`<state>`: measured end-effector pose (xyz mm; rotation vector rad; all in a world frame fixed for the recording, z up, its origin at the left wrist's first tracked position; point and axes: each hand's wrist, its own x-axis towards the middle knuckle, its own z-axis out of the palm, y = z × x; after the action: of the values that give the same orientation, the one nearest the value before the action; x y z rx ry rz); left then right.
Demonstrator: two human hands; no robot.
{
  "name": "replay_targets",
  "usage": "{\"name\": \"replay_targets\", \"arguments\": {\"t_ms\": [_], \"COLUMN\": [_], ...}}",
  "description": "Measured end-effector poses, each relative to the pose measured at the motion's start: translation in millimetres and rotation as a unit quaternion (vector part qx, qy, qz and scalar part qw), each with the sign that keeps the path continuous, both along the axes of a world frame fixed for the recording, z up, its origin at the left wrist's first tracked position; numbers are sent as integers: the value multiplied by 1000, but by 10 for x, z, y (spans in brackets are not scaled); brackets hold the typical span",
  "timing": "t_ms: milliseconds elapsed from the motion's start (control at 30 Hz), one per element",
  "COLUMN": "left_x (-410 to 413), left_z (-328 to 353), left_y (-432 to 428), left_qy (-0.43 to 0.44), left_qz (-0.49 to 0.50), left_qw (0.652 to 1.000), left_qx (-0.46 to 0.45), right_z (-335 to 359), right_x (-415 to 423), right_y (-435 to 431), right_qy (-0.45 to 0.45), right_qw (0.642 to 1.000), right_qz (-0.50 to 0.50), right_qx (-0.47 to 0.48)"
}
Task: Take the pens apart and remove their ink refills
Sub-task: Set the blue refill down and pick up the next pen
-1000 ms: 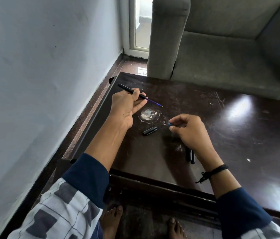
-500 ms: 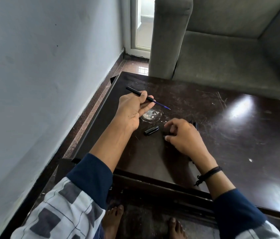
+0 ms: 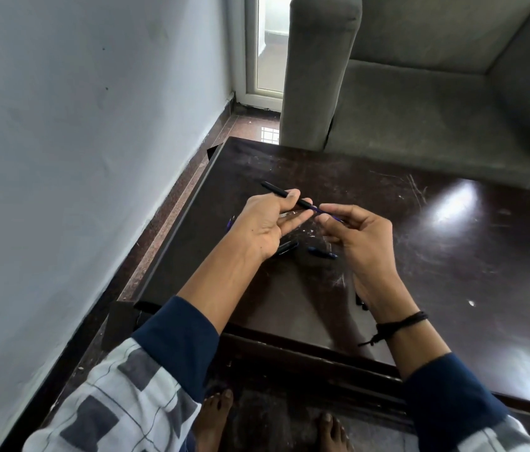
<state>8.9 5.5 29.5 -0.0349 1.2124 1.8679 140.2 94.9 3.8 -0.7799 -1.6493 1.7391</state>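
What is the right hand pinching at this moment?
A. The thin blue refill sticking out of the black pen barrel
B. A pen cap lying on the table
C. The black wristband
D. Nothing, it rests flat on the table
A: the right hand pinches the blue refill protruding from the black pen barrel that the left hand holds above the table.

The table (image 3: 452,256) is dark wood with a glossy, scratched finish (bright glare toward 2 o'clock). The pen barrel (image 3: 276,189) looks like matt black plastic; the refill (image 3: 324,211) coming out of it is thin, shiny blue plastic. At 12 o'clock the sofa (image 3: 420,109) is grey, matt woven cloth. The wall (image 3: 78,158) at 9 o'clock is smooth, matt paint.
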Motion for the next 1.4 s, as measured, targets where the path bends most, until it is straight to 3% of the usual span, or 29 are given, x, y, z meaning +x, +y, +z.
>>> {"name": "replay_targets", "arguments": {"t_ms": [333,567,933,1400], "left_x": [-84,-78,-43,-431], "left_z": [40,59,36,86], "left_y": [-42,-55,-27,-139], "left_qy": [-6,-10,-18,56], "left_qz": [26,28,42,80], "left_qw": [1000,1000,999,995], "left_qx": [-2,5,-3,-15], "right_z": [41,60,22,81], "right_x": [33,25,10,45], "right_y": [15,-19,-33,96], "right_qy": [43,73,92,109], "right_qw": [993,989,990,989], "right_qz": [-3,-8,4,-97], "right_qx": [-109,-130,-102,-37]}}
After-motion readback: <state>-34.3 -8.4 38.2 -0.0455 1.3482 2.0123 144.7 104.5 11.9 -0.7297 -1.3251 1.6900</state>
